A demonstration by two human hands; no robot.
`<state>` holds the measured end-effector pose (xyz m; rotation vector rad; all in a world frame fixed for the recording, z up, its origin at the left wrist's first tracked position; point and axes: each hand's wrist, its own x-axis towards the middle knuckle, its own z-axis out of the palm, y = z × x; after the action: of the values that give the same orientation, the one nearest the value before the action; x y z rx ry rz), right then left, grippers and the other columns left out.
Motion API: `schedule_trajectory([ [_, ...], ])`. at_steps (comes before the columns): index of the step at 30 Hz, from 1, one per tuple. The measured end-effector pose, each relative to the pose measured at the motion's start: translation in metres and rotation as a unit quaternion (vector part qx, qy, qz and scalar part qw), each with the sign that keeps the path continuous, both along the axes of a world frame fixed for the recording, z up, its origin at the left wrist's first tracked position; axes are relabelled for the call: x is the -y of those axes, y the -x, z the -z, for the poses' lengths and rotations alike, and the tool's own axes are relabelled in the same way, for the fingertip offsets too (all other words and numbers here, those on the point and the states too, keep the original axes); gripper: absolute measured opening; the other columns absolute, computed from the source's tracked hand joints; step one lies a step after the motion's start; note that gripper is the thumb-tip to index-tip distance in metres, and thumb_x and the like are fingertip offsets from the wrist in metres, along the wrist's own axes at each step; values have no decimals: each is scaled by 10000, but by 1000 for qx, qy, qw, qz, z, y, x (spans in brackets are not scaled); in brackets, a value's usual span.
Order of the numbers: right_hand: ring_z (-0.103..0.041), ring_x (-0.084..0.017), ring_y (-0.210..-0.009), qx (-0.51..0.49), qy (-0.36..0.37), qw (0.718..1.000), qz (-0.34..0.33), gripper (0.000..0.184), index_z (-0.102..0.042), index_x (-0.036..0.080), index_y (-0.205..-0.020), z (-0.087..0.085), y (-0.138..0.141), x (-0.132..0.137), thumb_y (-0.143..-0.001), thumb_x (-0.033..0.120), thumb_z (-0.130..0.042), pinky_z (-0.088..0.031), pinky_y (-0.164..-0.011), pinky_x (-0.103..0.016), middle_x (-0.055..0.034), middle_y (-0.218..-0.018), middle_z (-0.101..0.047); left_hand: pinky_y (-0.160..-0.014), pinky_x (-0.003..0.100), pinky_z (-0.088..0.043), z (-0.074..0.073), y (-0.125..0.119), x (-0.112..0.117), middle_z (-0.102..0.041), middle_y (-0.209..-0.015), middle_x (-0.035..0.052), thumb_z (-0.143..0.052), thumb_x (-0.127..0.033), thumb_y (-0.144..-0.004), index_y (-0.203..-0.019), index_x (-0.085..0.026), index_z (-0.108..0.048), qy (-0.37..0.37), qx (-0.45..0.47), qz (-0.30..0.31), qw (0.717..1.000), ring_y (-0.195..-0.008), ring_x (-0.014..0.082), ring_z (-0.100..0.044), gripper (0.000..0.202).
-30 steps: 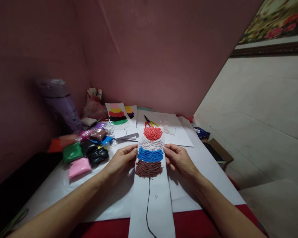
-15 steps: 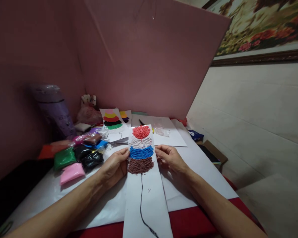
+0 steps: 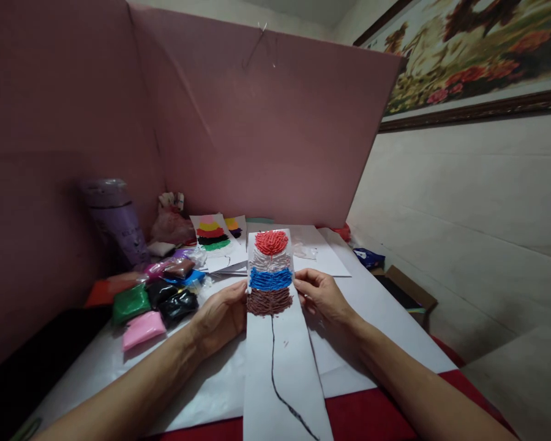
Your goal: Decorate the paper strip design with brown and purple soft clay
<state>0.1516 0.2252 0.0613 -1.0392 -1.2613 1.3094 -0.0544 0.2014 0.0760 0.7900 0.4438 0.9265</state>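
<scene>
Between my two hands is a long white card (image 3: 282, 367) with its far end lifted off the table. Textured bands of red, white, blue and brown clay (image 3: 270, 279) cover that far end, and a black wavy line runs from them down the card. My left hand (image 3: 223, 312) pinches the card's left edge beside the brown and blue bands. On the opposite edge, near the blue band, my right hand (image 3: 324, 297) grips it between thumb and fingers. The far fingers of both hands are partly hidden.
Bagged clay in pink (image 3: 143, 331), green (image 3: 131, 304), black and other colours lies at the left. Behind stand a purple tumbler (image 3: 117, 220) and a striped picture card (image 3: 213, 242). A pink board (image 3: 257, 135) rises at the back; an open cardboard box (image 3: 411, 294) sits right.
The view has shifted, so the scene sits slightly further right and the board's top edge shows. The card's far end tilts a little differently; both hands keep their hold.
</scene>
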Motion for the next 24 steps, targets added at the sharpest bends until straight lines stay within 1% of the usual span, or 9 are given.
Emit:
schedule_trajectory([
  [2,-322,-36,-325,-7,-8,1000,7,236,-613,166,-766,1,0,-2,-705,370,-714,-222,-308,-153,72,-465,-502,-922,372,-487,0,1,0,-694,-1065,172,-537,-203,-900,-1097,-74,-647,-2,-8,-1,1000,-970,251,-663,260],
  [4,-318,-33,-326,-11,-16,1000,14,248,-612,165,-772,1,-1,-2,-700,377,-717,-223,-307,-153,73,-473,-502,-864,341,-507,2,3,0,-704,-1018,154,-596,-119,-831,-1111,-89,-636,3,-28,-7,1000,-920,236,-676,285],
  [7,-323,-32,-328,-11,-23,999,26,255,-604,165,-777,1,-2,-3,-707,383,-715,-225,-313,-149,73,-470,-503,-772,284,-518,5,5,1,-703,-1008,122,-630,33,-663,-1153,-127,-609,14,-44,-9,999,-843,200,-684,516],
  [10,-321,-34,-336,-10,-25,999,33,258,-594,166,-786,0,-3,-3,-723,389,-709,-235,-323,-150,76,-461,-490,-683,242,-510,9,4,3,-696,-1028,103,-603,82,-578,-1188,-165,-584,11,-40,4,999,-800,182,-683,659],
  [13,-309,-38,-352,-10,-23,999,30,256,-599,166,-810,-1,-3,-2,-732,386,-705,-226,-327,-156,79,-474,-473,-653,239,-506,9,2,5,-698,-1019,98,-582,88,-563,-1196,-182,-580,7,-41,4,999,-812,195,-687,688],
  [16,-293,-38,-374,-11,-20,1000,21,244,-614,165,-830,-3,-1,0,-738,374,-699,-197,-339,-163,71,-513,-479,-705,265,-522,9,0,6,-699,-1019,92,-563,96,-563,-1205,-196,-576,0,-39,2,999,-840,203,-689,705],
  [20,-327,-44,-436,-17,-25,999,19,222,-628,169,-811,-6,2,2,-703,339,-722,-217,-384,-172,46,-611,-519,-761,298,-535,8,1,7,-700,-1028,90,-552,107,-552,-1220,-202,-567,-7,-42,5,999,-873,215,-689,736],
  [22,-326,-54,-446,-20,-31,999,21,205,-625,178,-798,-5,3,2,-691,325,-720,-212,-392,-181,48,-605,-510,-753,300,-542,7,2,7,-705,-1019,88,-567,99,-549,-1202,-197,-578,-4,-48,-2,999,-873,222,-691,717],
  [24,-318,-61,-444,-21,-34,999,20,197,-618,184,-777,-5,4,3,-680,323,-719,-205,-395,-189,52,-589,-501,-745,291,-544,5,3,7,-711,-1007,93,-606,68,-577,-1174,-181,-594,-3,-43,-18,999,-870,222,-695,647],
])
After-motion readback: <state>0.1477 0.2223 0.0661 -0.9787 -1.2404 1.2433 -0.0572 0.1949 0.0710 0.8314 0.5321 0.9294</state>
